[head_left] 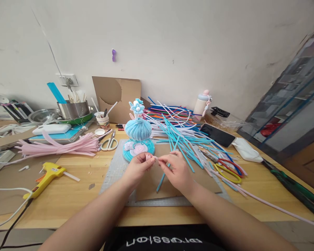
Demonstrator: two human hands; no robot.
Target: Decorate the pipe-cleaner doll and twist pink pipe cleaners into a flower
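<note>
A short pale pink pipe cleaner (156, 158) is pinched between the fingertips of both hands, in front of me. My left hand (140, 167) has thumb and forefinger closed on one end, which looks curled. The other end sits in the closed thumb and forefinger of my right hand (178, 172). Just beyond my left hand stands a blue fuzzy figure (138, 128) with a pleated, rounded body and a flower on top. It rests on a round blue base (126, 153) bearing a pink spiral. One blue pipe cleaner (161, 183) lies beneath my right hand.
A cardboard sheet (146, 190) lies on a grey mat (112, 174). Loose blue pipe cleaners (183, 150) spread behind. Leftward are a pink pipe cleaner bundle (60, 145), scissors (110, 142) and a yellow glue gun (48, 176). A phone (217, 135) and pliers (293, 184) lie right.
</note>
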